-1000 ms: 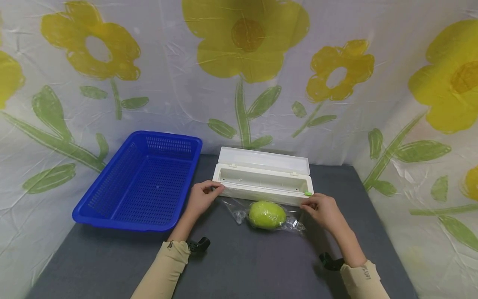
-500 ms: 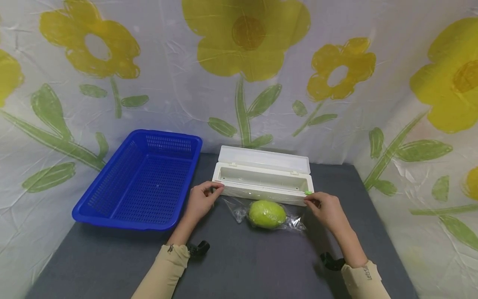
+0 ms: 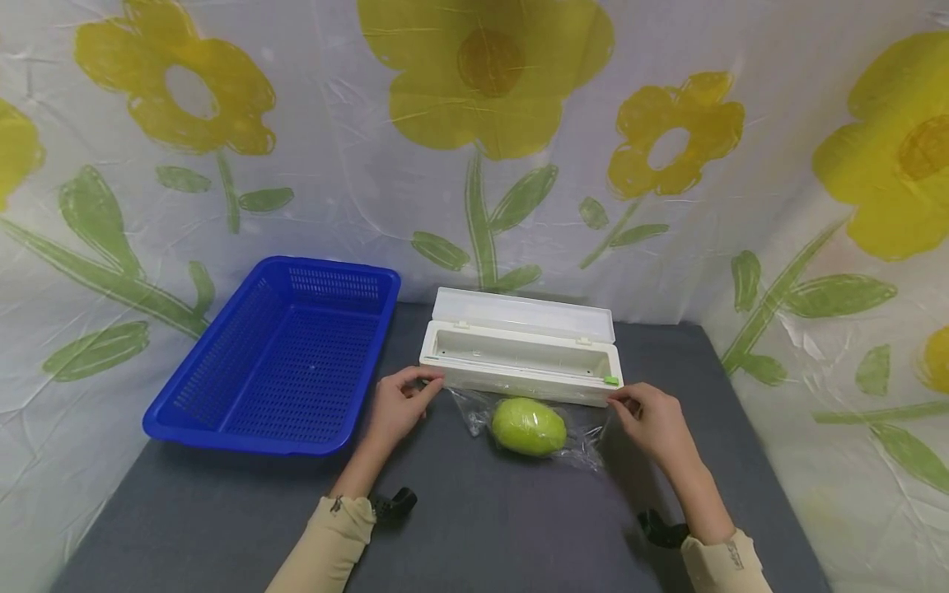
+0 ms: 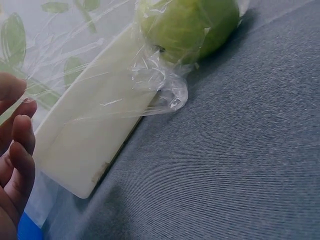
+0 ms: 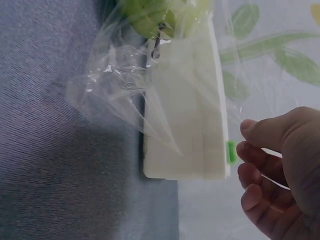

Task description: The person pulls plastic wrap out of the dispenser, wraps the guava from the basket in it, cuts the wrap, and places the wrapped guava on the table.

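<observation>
Clear film (image 4: 162,87) stretches between our hands, wrapped around the green fruit (image 3: 529,427), which rests on the grey surface (image 3: 511,519) just in front of the long white box (image 3: 511,384). Our left hand (image 3: 396,408) pinches the film's edge between thumb and forefinger by the box's left end, the other fingers loosely curled. Our right hand (image 3: 652,424) pinches the opposite edge likewise by the right end, near the green slider (image 3: 611,380). We see crumpled film at either end of the fruit and the box's lid (image 3: 522,313) tipped back. To our left stands the blue basket (image 3: 289,371), before the flowered curtain (image 3: 334,189).
</observation>
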`<control>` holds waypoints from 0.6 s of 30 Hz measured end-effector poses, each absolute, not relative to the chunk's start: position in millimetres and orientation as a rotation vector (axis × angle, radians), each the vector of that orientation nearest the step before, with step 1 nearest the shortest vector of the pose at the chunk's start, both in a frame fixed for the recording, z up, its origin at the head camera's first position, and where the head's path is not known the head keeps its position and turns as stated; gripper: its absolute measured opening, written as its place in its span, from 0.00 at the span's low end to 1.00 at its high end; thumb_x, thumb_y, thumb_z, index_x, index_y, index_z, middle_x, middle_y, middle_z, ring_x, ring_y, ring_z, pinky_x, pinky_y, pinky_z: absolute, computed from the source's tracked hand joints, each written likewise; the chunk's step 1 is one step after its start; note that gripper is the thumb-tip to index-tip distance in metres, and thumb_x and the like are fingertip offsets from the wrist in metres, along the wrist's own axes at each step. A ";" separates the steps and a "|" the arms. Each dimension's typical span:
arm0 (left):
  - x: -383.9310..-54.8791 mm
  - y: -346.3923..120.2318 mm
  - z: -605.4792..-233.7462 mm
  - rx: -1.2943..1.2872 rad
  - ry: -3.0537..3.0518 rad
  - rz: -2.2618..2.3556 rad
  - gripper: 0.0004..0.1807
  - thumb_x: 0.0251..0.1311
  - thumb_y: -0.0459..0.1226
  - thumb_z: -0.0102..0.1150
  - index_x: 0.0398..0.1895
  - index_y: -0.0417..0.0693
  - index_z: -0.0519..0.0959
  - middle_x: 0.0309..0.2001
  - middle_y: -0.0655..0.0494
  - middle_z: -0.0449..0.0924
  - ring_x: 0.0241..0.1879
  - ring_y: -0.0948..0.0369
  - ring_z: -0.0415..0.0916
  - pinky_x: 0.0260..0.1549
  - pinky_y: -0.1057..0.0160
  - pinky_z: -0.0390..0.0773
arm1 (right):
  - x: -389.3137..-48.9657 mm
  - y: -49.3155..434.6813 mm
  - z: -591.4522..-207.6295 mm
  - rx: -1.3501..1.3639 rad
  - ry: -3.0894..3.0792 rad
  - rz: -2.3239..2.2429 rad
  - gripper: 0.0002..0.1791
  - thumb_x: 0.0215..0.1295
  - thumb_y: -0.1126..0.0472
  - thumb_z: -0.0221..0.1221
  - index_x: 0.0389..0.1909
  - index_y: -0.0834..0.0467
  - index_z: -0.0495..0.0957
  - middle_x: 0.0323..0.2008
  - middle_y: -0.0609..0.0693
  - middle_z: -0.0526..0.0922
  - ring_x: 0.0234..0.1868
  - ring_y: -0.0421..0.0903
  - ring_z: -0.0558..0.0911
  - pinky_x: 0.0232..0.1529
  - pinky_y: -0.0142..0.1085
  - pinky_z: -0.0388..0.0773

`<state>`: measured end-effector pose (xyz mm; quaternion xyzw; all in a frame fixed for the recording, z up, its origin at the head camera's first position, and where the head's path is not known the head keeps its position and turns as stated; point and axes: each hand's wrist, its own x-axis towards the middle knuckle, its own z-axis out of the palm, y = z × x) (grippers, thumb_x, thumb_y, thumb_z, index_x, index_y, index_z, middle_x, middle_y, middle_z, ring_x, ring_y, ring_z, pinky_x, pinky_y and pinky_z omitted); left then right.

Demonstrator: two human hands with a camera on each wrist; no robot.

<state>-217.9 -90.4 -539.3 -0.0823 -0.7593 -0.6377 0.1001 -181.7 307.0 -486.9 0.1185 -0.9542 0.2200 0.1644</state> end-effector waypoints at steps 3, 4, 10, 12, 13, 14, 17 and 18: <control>-215.6 -90.3 -539.9 -0.250 -2.212 -1.885 0.05 0.64 0.32 0.75 0.42 0.42 0.92 0.39 0.43 0.90 0.10 0.67 0.70 0.14 0.69 0.71 | -177.2 307.8 -490.7 0.390 -2.677 0.611 0.08 0.61 0.73 0.73 0.40 0.62 0.89 0.31 0.50 0.86 0.27 0.41 0.78 0.27 0.37 0.76; -214.9 -90.1 -540.2 -0.250 -2.205 -1.886 0.05 0.63 0.32 0.75 0.42 0.42 0.92 0.40 0.42 0.90 0.10 0.67 0.70 0.14 0.70 0.71 | -175.9 308.2 -492.0 0.423 -2.662 0.602 0.09 0.61 0.74 0.72 0.42 0.63 0.89 0.31 0.50 0.86 0.27 0.41 0.78 0.27 0.36 0.77; -210.8 -89.7 -542.3 -0.249 -2.183 -1.898 0.07 0.64 0.28 0.72 0.44 0.37 0.90 0.41 0.39 0.89 0.10 0.55 0.70 0.14 0.71 0.69 | -170.2 308.2 -495.1 0.596 -2.665 0.604 0.14 0.65 0.78 0.66 0.50 0.65 0.87 0.35 0.48 0.79 0.29 0.37 0.73 0.27 0.34 0.74; -209.6 -89.9 -543.4 -0.243 -2.186 -1.902 0.07 0.65 0.27 0.70 0.45 0.35 0.90 0.41 0.38 0.89 0.10 0.49 0.69 0.14 0.71 0.68 | -168.3 307.2 -494.7 0.592 -2.679 0.624 0.12 0.66 0.77 0.66 0.46 0.64 0.87 0.35 0.48 0.78 0.31 0.37 0.72 0.28 0.35 0.74; -209.1 -90.0 -544.0 -0.239 -2.189 -1.909 0.07 0.66 0.27 0.70 0.46 0.35 0.89 0.41 0.37 0.89 0.11 0.47 0.69 0.14 0.71 0.68 | -167.6 306.7 -494.8 0.583 -2.681 0.630 0.10 0.65 0.77 0.66 0.44 0.63 0.87 0.35 0.47 0.78 0.31 0.38 0.73 0.28 0.35 0.75; -208.4 -89.8 -543.7 -0.231 -2.196 -1.914 0.07 0.66 0.26 0.69 0.46 0.34 0.89 0.40 0.36 0.89 0.11 0.46 0.69 0.14 0.71 0.67 | -166.9 306.1 -494.6 0.571 -2.681 0.635 0.09 0.65 0.77 0.66 0.42 0.63 0.87 0.35 0.47 0.78 0.32 0.39 0.75 0.30 0.36 0.76; -206.6 -90.4 -543.3 -0.219 -2.204 -1.946 0.07 0.67 0.27 0.68 0.46 0.34 0.89 0.41 0.34 0.88 0.10 0.51 0.68 0.14 0.71 0.67 | -166.0 304.7 -495.8 0.555 -2.683 0.645 0.08 0.63 0.76 0.67 0.40 0.62 0.86 0.36 0.47 0.79 0.35 0.43 0.79 0.33 0.40 0.80; -205.9 -90.5 -542.6 -0.219 -2.205 -1.954 0.07 0.68 0.27 0.68 0.46 0.34 0.89 0.40 0.33 0.88 0.10 0.53 0.68 0.14 0.71 0.67 | -165.8 304.3 -496.3 0.555 -2.685 0.648 0.09 0.62 0.77 0.67 0.39 0.62 0.85 0.36 0.47 0.79 0.35 0.43 0.80 0.34 0.41 0.80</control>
